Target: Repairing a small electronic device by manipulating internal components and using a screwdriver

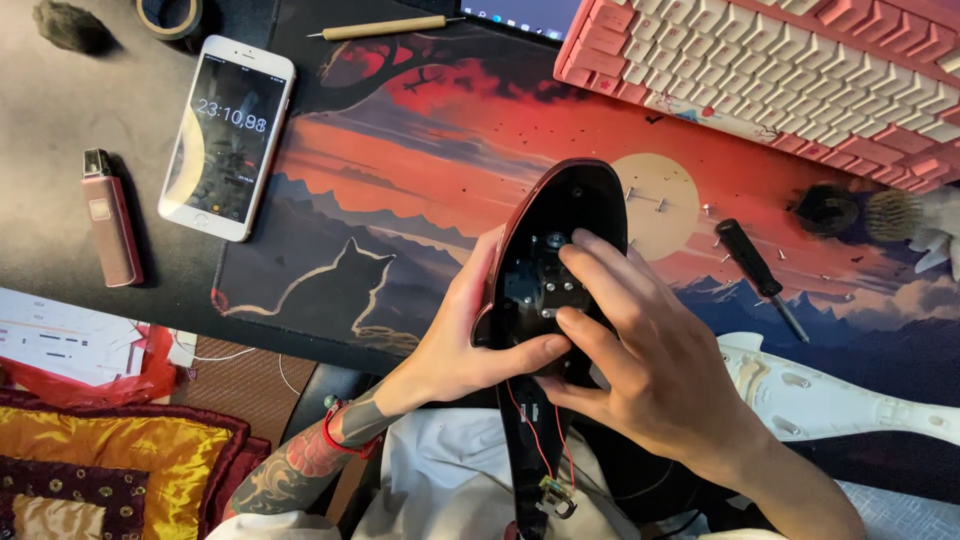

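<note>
A white smartphone [227, 137] lies at the far left with its dark screen lit, and a slim pink rectangular device [111, 216] lies to the left of it. At the near left edge a flat white printed paper label [62, 335] sits on a crumpled red plastic bag [120, 385]. Near the middle, over the red sunset desk mat [420, 150], the left hand [455, 335] is curled closed around the left edge of a dark red, elongated open shell [555, 260], thumb pressed on its black inside. The right hand [640, 350] rests on the shell from the right, fingers half open, index and middle fingertips touching the small black part with screws inside. Thin red wires [535, 440] run from the shell toward the near edge. A black-handled screwdriver [758, 275] lies just right of the hands, a white plastic shell piece [840, 400] nearer, a pink keyboard [780, 70] far right.
</note>
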